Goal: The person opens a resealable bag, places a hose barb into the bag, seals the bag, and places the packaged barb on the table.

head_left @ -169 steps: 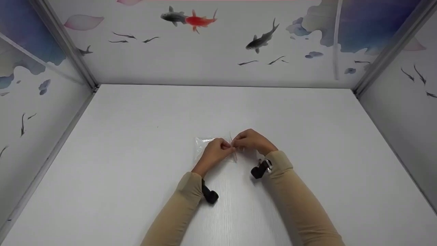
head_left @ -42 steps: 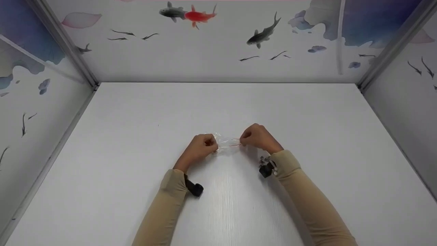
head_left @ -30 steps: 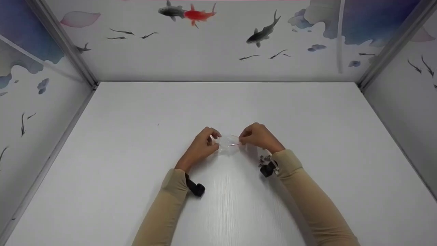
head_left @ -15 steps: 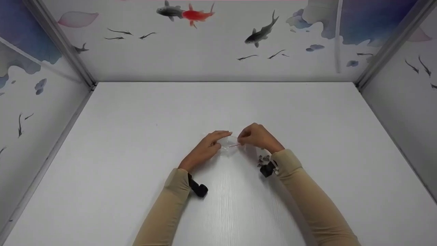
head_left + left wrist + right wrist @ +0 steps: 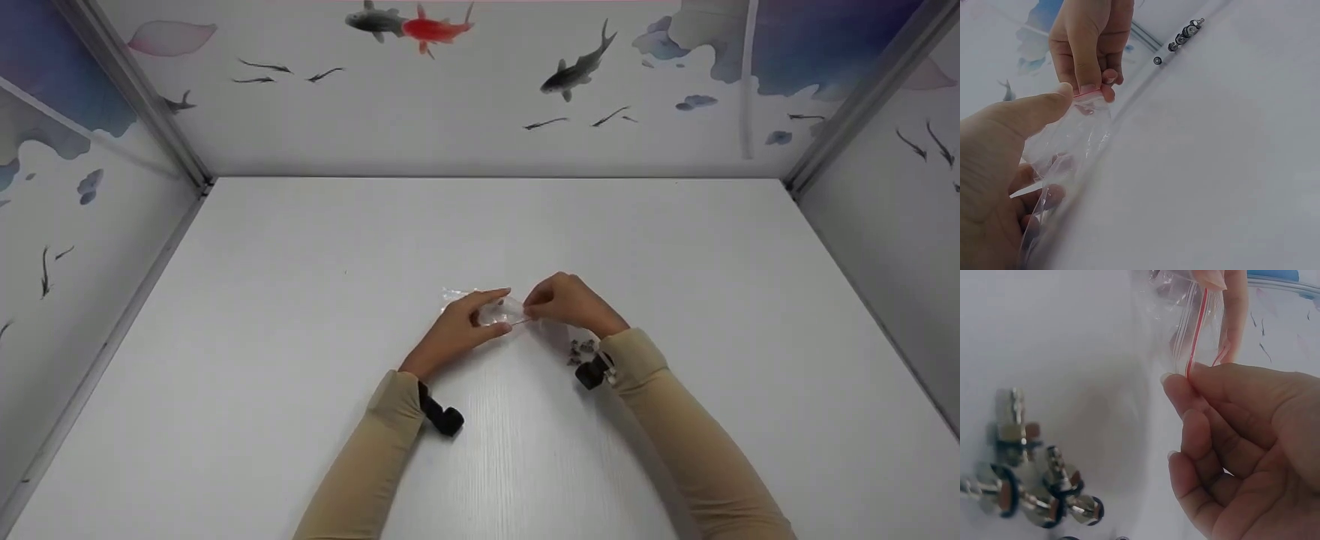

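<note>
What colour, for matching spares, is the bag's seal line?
Red seal line, clearest in the right wrist view.

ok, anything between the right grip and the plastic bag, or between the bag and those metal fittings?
Nothing visible in either gap. The right grip pinches the plastic bag directly at its red-lined edge. In the right wrist view, no other object shows between the bag and the metal fittings.

You've room beyond the bag point(image 5: 1086, 129); left hand point(image 5: 454, 330) blocks its near side, right hand point(image 5: 574, 304) and metal parts point(image 5: 580, 349) its right.
</note>
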Demonstrator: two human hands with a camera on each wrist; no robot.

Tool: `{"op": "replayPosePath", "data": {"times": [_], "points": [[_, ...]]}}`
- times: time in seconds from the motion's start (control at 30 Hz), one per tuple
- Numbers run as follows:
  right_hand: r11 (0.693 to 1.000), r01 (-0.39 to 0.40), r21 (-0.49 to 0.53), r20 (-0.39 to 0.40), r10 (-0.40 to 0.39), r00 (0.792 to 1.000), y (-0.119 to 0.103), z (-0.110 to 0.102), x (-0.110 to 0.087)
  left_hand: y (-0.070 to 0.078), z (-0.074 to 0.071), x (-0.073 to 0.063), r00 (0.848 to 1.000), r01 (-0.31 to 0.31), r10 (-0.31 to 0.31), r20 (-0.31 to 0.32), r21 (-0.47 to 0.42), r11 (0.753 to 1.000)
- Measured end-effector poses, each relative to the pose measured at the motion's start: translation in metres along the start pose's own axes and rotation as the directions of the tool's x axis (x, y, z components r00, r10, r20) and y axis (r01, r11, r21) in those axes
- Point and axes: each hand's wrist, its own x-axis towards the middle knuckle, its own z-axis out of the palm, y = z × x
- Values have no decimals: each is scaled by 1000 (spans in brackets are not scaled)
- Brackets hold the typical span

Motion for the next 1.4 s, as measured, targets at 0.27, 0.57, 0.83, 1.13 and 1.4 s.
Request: {"op": "replayPosePath", "data": {"times": [0.27,0.57,0.83,1.13,1.4], "points": [[999,24,-33,8,-24,1000,0,2,-1,0,1,-1,1000,16,-15,-13,39,999],[980,182,-84,19,-181,983,8,-9,-7,0,2,1,1000,24,-23,-20,24,999],[964,217,-155,95,-204,974,21,-25,-15,1,1,0,999,40,-40,-10,40,998],[961,164,-222,135,-136,981,35,-40,-26,0,2,1,999,42,-42,-12,70,997],[964,98,-246,161,-59,985,39,-43,-30,2,1,0,999,40,-40,-9,74,996]]}}
